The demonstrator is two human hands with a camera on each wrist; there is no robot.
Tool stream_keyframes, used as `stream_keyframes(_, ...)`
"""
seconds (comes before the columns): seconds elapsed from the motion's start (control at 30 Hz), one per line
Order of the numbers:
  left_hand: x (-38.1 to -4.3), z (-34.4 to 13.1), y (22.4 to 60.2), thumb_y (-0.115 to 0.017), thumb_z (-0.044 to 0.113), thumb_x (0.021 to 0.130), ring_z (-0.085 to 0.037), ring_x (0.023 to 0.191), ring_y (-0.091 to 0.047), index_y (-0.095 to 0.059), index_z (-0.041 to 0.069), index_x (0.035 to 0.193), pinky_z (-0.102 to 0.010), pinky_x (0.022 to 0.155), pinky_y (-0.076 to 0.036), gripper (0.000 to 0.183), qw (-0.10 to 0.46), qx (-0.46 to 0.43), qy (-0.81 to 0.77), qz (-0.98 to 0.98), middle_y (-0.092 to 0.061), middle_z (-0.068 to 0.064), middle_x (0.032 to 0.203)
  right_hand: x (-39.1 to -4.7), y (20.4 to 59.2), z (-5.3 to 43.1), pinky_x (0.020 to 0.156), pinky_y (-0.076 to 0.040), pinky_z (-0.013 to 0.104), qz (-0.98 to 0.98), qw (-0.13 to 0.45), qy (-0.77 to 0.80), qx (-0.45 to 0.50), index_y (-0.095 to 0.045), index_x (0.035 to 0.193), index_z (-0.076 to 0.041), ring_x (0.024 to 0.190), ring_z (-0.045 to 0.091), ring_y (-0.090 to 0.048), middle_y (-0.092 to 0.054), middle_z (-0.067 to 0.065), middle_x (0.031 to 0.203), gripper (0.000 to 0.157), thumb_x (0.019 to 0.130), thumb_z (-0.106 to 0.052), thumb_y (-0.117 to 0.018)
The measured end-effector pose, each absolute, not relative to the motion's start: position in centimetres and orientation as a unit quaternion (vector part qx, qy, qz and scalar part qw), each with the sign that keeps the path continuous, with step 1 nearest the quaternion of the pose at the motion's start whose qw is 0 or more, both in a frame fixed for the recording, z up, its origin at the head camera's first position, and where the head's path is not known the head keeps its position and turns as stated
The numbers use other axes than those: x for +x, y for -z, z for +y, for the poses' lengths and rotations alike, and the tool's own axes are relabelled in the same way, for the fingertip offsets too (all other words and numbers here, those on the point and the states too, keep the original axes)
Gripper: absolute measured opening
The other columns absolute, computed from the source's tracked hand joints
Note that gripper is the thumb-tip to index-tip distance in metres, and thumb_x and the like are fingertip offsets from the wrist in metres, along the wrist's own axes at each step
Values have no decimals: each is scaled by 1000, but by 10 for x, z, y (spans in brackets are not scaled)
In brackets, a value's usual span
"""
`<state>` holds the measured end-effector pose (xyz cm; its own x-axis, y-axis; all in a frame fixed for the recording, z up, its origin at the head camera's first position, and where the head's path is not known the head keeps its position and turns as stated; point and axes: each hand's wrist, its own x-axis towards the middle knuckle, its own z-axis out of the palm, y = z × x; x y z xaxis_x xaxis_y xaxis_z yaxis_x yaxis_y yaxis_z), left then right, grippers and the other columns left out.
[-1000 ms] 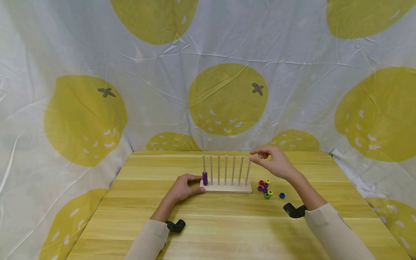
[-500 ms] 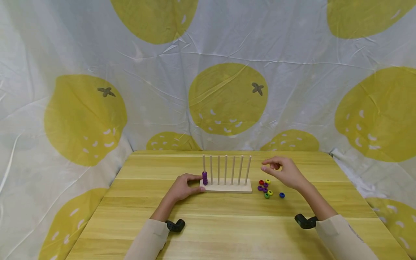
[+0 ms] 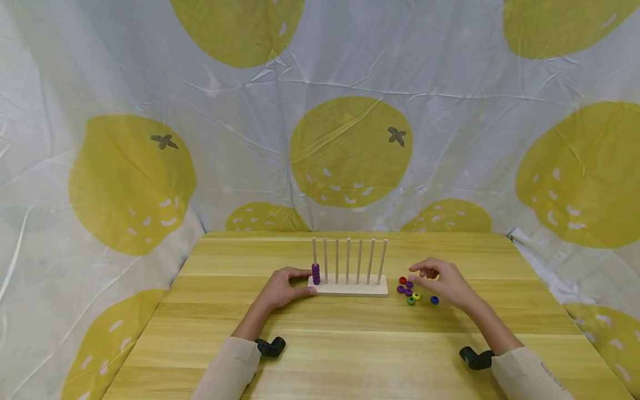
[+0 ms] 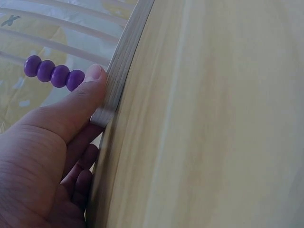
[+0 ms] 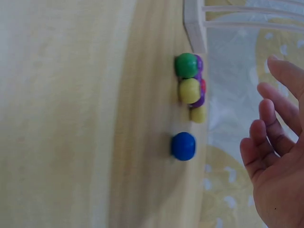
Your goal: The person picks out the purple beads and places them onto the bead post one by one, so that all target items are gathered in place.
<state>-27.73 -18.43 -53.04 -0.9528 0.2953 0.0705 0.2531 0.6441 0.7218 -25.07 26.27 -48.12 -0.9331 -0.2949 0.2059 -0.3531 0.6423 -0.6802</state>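
A wooden peg stand (image 3: 350, 289) with several upright pegs sits mid-table. Purple beads (image 3: 315, 274) are stacked on its leftmost peg; the other pegs bear no beads. My left hand (image 3: 281, 290) grips the left end of the base, and in the left wrist view its thumb (image 4: 88, 92) presses the base next to the beads. Above the loose beads hovers my right hand (image 3: 442, 283), fingers loosely bent and nothing held. Below it lie a red bead (image 3: 403, 280), purple beads (image 3: 401, 289), a yellow bead (image 3: 416, 296) and a green bead (image 3: 411, 301). The right hand hides another yellow bead in the head view.
A blue bead (image 3: 434, 300) lies apart, right of the cluster. The wooden table (image 3: 350, 355) ends at a hanging cloth (image 3: 450, 139) printed with yellow fruit. Black devices are strapped at both wrists, the right one (image 3: 476, 358) close over the table.
From beside the rightmost peg's top, my right hand has moved right and down to the loose beads. My left hand and the stand have stayed in place.
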Motion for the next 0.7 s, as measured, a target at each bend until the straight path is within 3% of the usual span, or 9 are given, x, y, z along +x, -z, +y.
stream_keyframes(0.37,-277,-184,530,-87,55,78,-31,136,-57,-73,27,130,-52,117,-43,61,26,153,-391,907,-69,-1,136,-254,509,271,59,-45,25,-901,-4,-402,160,-76,115,-11,72,12,-51,-60,1,86,25,96,-27,-76)
stream_keyframes(0.7,-276,-182,529,-87,55,78,-31,136,-56,-73,28,131,-52,117,-43,61,25,149,-393,907,-68,-2,137,-264,522,276,60,-47,25,-900,-33,-400,171,-75,118,-12,70,10,-54,-64,-1,85,26,98,-28,-73)
